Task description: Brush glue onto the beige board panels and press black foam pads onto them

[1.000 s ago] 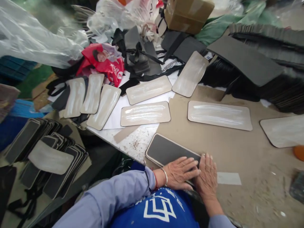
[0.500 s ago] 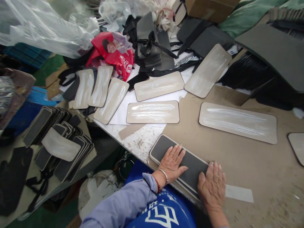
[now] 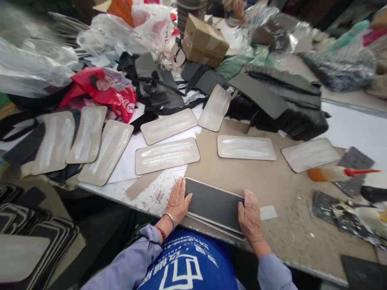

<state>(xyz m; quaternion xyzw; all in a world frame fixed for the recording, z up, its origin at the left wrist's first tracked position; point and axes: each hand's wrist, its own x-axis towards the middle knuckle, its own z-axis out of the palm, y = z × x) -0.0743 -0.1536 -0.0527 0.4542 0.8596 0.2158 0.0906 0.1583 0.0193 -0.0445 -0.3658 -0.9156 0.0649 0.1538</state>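
In front of me at the table's near edge lies a small stack of panels, topped by a dark grey rectangular panel (image 3: 214,205) with pale edges. My left hand (image 3: 177,199) rests along its left end, fingers stretched and thumb over the surface. At the opposite end my right hand (image 3: 250,215) lies with straight fingers against the short edge. Neither hand is closed around the panel. Beyond them are several beige panels with rounded corners and white glossy streaks, among them a beige panel (image 3: 167,156) and another beige panel (image 3: 246,148).
A bottle (image 3: 341,174) with a red nozzle lies at the right, near a glue-smeared black piece (image 3: 328,207). Behind stand a stack of dark sheets (image 3: 281,100), a cardboard box (image 3: 205,40) and a red bag (image 3: 102,90). More panels (image 3: 42,245) are piled at lower left.
My left hand has slid from the panel's top to its left end. My right hand stays at the right end. The view has swung right, bringing the bottle into sight.
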